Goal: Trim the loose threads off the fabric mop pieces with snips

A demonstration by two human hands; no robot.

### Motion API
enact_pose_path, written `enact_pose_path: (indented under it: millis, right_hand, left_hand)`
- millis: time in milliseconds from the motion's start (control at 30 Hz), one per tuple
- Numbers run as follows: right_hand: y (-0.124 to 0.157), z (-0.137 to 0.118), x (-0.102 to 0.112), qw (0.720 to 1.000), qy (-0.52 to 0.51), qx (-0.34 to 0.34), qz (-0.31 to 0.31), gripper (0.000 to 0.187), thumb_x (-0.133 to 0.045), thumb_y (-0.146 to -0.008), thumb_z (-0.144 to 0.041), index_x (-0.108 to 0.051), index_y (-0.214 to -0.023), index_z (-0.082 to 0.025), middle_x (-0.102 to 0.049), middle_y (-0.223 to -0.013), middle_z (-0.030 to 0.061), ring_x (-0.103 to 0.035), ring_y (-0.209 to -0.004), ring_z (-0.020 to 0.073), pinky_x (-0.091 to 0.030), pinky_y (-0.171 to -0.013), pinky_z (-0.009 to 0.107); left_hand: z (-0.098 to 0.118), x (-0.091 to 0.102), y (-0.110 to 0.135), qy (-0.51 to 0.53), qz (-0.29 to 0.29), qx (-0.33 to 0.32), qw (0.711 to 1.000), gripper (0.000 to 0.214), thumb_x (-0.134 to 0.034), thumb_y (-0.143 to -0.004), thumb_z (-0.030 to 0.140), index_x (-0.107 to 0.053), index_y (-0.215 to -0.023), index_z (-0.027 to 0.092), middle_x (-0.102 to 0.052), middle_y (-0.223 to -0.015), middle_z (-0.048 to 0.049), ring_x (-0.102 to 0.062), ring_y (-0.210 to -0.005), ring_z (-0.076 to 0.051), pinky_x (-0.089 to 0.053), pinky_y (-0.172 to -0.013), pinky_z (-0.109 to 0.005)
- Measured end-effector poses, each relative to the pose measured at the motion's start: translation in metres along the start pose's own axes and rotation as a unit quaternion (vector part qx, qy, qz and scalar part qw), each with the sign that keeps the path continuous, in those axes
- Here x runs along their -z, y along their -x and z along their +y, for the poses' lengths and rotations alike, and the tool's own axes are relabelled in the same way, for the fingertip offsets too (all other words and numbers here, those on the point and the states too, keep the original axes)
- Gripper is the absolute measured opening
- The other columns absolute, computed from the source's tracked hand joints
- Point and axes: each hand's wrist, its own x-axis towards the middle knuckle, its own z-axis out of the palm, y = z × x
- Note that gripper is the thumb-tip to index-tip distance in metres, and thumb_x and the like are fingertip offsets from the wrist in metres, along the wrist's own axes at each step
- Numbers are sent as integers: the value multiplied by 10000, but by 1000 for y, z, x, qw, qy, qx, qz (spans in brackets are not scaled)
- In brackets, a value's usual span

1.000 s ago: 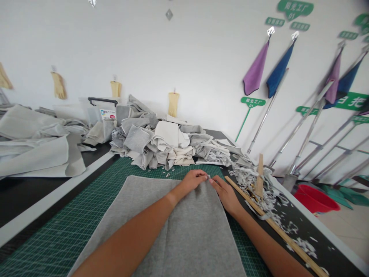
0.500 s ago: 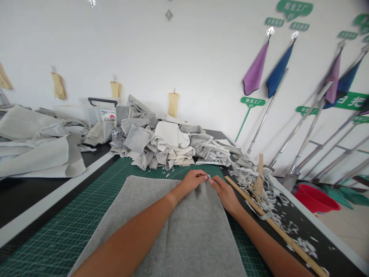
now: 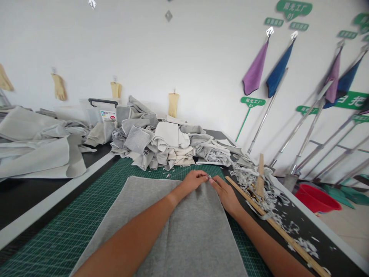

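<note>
Pinching grey cloth (image 3: pixel 198 231) at its far right corner: left hand (image 3: pixel 193 181), right hand (image 3: pixel 226 194), both clamped on it | cloth spread on green mat (image 3: pixel 57 240) | wooden strip (image 3: pixel 277 227) beside right hand | fabric pile (image 3: pixel 167 134) beyond

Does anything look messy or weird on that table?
Yes, the gray scraps: they're scattered loosely over the black table, beside the long wooden stick, like a spill. A few bits also lie on the green mat, beyond the gray cloth.

Gray cloth (image 3: pixel 198 231) spread flat on green gridded mat (image 3: pixel 75 215), far-right corner pinched.
</note>
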Motion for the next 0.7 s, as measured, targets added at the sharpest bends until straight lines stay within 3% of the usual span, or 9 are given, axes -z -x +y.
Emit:
enact_pose_path:
  millis: [200,400,500,700]
  right_hand:
    - [0,0,0,1000,-8,10,1,368,-426,-964,-556,-593,-910,-232,-592,-747,-22,-555,-712,178,-367,-623,241]
    - [-2,3,-4,998,-46,30,20,432,-400,-969,-566,-476,-731,-214,-500,-686,-23,-465,-661,155,-364,-606,237]
    - [-5,3,-3,998,-52,18,23,439,-432,-943,-591,-501,-741,-208,-512,-704,-17,-473,-685,158,-375,-608,233]
    - [-9,-1,4,993,-103,-32,-54,415,-602,-834,-592,-591,-803,-178,-603,-783,11,-544,-725,175,-410,-610,240]
  left_hand:
    - [-2,0,0,-5,-4,-13,1000,280,-614,-829,326,-745,-942,105,-740,-905,-83,-647,-852,-196,-470,-810,-280]
    - [-4,-1,0,-5,-4,1,1000,302,-613,-839,370,-746,-952,124,-741,-917,-75,-649,-864,-197,-476,-809,-276]
    - [-6,-1,-1,-2,-3,-3,1000,294,-618,-836,364,-747,-946,124,-739,-903,-72,-648,-845,-194,-476,-792,-272]
    - [-8,-2,-2,9,26,-16,999,271,-603,-845,342,-745,-942,132,-736,-883,-66,-643,-813,-184,-477,-770,-268]
